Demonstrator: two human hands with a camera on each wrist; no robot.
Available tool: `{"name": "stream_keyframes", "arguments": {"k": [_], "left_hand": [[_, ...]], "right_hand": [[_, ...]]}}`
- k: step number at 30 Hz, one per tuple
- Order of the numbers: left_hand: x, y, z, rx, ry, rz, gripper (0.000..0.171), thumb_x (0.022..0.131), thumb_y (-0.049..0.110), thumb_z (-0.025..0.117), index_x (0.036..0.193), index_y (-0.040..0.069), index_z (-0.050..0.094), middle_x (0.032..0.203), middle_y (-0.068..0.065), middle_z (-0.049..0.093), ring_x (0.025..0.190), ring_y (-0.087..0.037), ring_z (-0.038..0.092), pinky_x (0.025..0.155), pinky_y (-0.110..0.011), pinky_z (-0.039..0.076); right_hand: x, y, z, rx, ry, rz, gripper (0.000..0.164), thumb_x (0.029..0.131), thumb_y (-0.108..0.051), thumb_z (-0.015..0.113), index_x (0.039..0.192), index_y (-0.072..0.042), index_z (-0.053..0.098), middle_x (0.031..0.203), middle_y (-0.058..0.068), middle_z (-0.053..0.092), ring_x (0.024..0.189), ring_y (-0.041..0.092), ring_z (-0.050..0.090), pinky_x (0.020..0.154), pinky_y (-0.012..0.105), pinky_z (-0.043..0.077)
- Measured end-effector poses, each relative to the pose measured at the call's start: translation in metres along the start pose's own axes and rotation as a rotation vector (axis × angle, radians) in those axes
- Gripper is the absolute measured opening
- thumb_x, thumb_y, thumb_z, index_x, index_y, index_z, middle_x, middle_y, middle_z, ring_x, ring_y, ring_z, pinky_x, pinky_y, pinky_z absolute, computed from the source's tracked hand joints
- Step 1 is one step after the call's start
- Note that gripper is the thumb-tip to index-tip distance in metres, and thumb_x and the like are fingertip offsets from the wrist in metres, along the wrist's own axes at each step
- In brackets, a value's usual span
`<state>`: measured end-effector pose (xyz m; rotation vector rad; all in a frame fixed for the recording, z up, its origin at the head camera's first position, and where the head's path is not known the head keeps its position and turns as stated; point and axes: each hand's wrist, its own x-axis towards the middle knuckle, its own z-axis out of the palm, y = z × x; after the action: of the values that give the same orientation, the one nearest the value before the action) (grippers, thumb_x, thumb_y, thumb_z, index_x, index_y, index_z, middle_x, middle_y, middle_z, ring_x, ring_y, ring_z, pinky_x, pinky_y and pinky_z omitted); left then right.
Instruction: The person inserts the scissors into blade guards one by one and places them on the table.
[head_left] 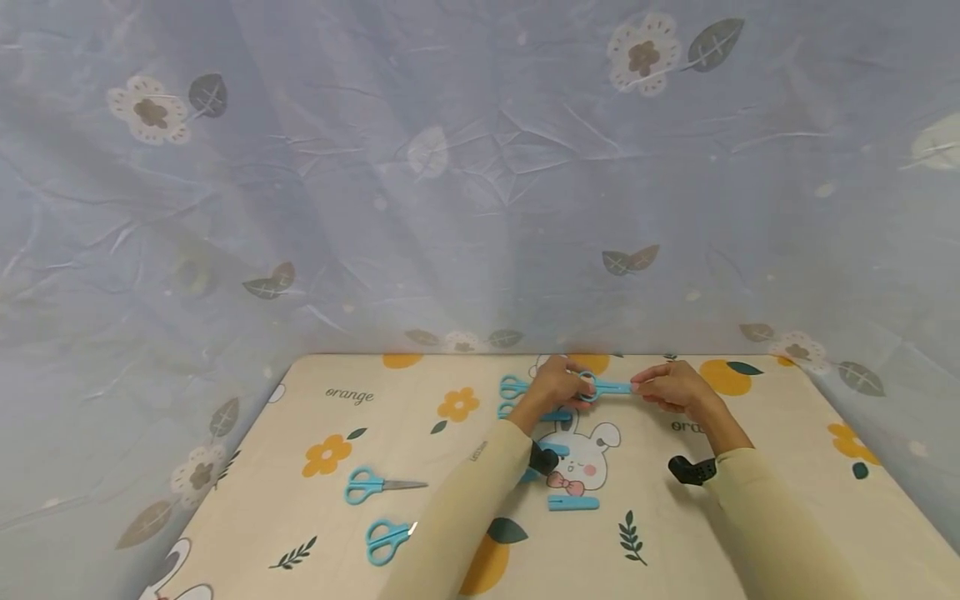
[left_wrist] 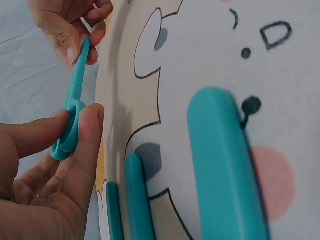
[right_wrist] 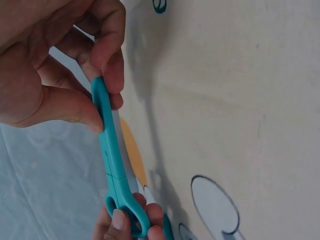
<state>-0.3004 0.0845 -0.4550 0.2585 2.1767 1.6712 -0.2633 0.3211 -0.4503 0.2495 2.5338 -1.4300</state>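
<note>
Both hands hold one pair of light blue scissors (right_wrist: 132,205) above the far part of the table, level and with the blades inside a matching blue cover (head_left: 615,388). My left hand (head_left: 557,385) pinches the finger loops between thumb and fingers. At the other end, my right hand (head_left: 681,390) pinches the tip of the cover. Close by the left hand, more blue scissors (head_left: 513,387) lie partly hidden beneath the hand and wrist. A loose blue cover (left_wrist: 220,160) appears large in the left wrist view.
Two scissors with bare blades, one farther back (head_left: 363,485) and one nearer (head_left: 386,542), lie at the left; the sleeve hides part of the nearer one. Another blue cover (head_left: 573,503) lies between the forearms. A patterned cloth (head_left: 780,500) covers the table, with a sheet (head_left: 495,208) hanging behind.
</note>
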Motion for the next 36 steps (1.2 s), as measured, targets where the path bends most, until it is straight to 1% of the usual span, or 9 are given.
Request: {"name": "stream_keyframes", "arguments": {"k": [4,7,12,14,18,23,26,32,36], "left_hand": [[-0.001,0.002,0.008,0.064,0.047,-0.003,0.046,0.092,-0.008,0.077,0.137,-0.004,0.069,0.089,-0.015,0.078,0.094,-0.043,0.081,0.088,-0.047,0.068],[0.000,0.003,0.011,0.098,0.064,-0.005,0.045,0.092,-0.008,0.078,0.136,-0.004,0.070,0.091,-0.017,0.079,0.094,-0.042,0.081,0.087,-0.047,0.067],[0.001,0.002,0.010,0.148,0.080,0.002,0.043,0.090,-0.006,0.080,0.132,-0.004,0.072,0.092,-0.011,0.078,0.088,-0.040,0.081,0.076,-0.040,0.069],[0.001,0.001,0.009,0.163,0.080,0.001,0.043,0.091,-0.004,0.081,0.133,-0.004,0.072,0.094,-0.013,0.080,0.086,-0.040,0.081,0.071,-0.038,0.069],[0.000,0.001,0.009,0.168,0.069,-0.015,0.044,0.094,0.000,0.080,0.136,-0.004,0.070,0.099,-0.017,0.082,0.086,-0.040,0.081,0.072,-0.039,0.069],[-0.002,0.004,0.006,0.159,0.068,-0.033,0.035,0.096,0.003,0.080,0.130,-0.004,0.073,0.103,-0.016,0.080,0.087,-0.040,0.081,0.076,-0.042,0.069],[-0.004,0.005,0.003,0.173,0.062,-0.026,0.033,0.095,0.006,0.081,0.127,-0.003,0.075,0.108,-0.015,0.078,0.087,-0.037,0.082,0.074,-0.040,0.069],[-0.006,0.002,-0.002,0.204,0.033,0.004,0.040,0.095,0.010,0.082,0.131,-0.004,0.072,0.119,-0.017,0.076,0.090,-0.037,0.082,0.074,-0.037,0.069],[-0.009,0.000,-0.005,0.205,0.017,0.012,0.044,0.095,0.011,0.082,0.134,-0.004,0.070,0.113,-0.016,0.078,0.092,-0.038,0.081,0.079,-0.041,0.069]], "right_hand": [[-0.001,0.004,-0.001,0.000,0.017,0.003,0.038,0.102,-0.019,0.074,0.130,0.005,0.072,0.080,0.000,0.069,0.062,0.011,0.053,0.055,0.023,0.047],[0.000,0.007,-0.001,-0.014,0.027,-0.001,0.035,0.101,-0.019,0.074,0.127,0.006,0.073,0.079,0.000,0.068,0.060,0.011,0.052,0.054,0.023,0.046],[0.006,0.009,0.000,-0.085,0.056,-0.016,0.032,0.097,-0.017,0.077,0.120,0.004,0.077,0.070,-0.002,0.066,0.056,0.011,0.052,0.052,0.024,0.044],[0.007,0.010,0.000,-0.132,0.074,-0.025,0.031,0.095,-0.019,0.078,0.116,0.003,0.079,0.069,-0.003,0.067,0.057,0.012,0.054,0.054,0.025,0.045],[0.007,0.011,0.000,-0.184,0.092,-0.031,0.030,0.094,-0.022,0.079,0.112,0.002,0.081,0.071,-0.001,0.070,0.061,0.014,0.060,0.059,0.027,0.050],[0.005,0.010,0.001,-0.181,0.110,-0.040,0.029,0.093,-0.021,0.079,0.111,0.002,0.081,0.071,0.002,0.073,0.058,0.014,0.060,0.056,0.027,0.049],[0.005,0.010,0.003,-0.201,0.133,-0.047,0.030,0.094,-0.022,0.079,0.111,0.002,0.081,0.071,0.002,0.073,0.058,0.014,0.060,0.056,0.028,0.049],[0.003,0.012,0.008,-0.241,0.204,-0.030,0.029,0.094,-0.024,0.080,0.110,0.001,0.081,0.075,0.001,0.075,0.068,0.015,0.063,0.061,0.026,0.051],[0.000,0.016,0.008,-0.215,0.206,-0.059,0.031,0.096,-0.024,0.080,0.114,0.002,0.080,0.084,0.006,0.077,0.073,0.016,0.064,0.063,0.025,0.053]]}}
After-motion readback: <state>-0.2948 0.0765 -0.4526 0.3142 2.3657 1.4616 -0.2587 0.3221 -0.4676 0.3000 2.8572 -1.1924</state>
